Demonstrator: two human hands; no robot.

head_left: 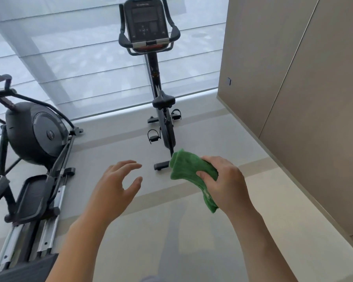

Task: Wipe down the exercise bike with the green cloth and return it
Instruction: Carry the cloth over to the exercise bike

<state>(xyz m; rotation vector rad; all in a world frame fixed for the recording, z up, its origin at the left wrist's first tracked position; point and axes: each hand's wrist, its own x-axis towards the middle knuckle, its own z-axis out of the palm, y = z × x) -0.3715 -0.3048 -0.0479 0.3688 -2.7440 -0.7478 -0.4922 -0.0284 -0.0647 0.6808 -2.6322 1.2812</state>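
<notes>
1. Right hand (222, 180) is clenched round the green cloth (189, 169), bunched, held in the air above the floor (253, 231); left hand (114, 186) is spread wide, holding nothing.
2. Cloth judged soft, light, limp; a mid-fold grip suits it.
3. Its long axis runs from upper left to lower right, with the loose end hanging below the fist.
4. Exercise bike (163, 123) stands ahead near the window (80, 58), console facing the person, untouched.

A green cloth (192, 169) of nubby, matt terry is seen. The exercise bike (161, 110) is finished in matt black, its console (144, 21) in smooth plastic. The floor (192, 241) is smooth, faintly glossy.
</notes>
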